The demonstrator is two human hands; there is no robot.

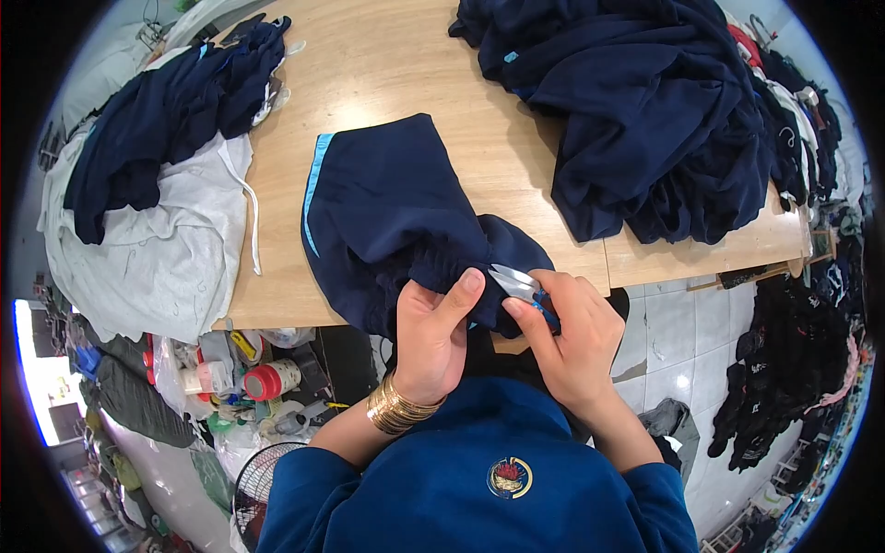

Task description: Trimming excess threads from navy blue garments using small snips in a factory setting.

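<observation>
A navy garment with a light blue side stripe (pixel 383 180) lies partly on the table, its gathered waistband edge pulled toward me. My left hand (pixel 433 327) pinches that gathered edge between thumb and fingers. In my right hand (pixel 576 332) are thread snips (pixel 516 284) with silver blades and a blue handle. The blade tips point left and rest at the fabric, just right of my left thumb. Whether a thread lies between the blades is too small to tell.
A large pile of navy garments (pixel 645 111) covers the table's right side. On the left, more navy clothing (pixel 166 120) lies over light grey fabric (pixel 175 244). Below the wooden table (pixel 369 55) stand a red-lidded jar (pixel 272 379) and a fan (pixel 263 479).
</observation>
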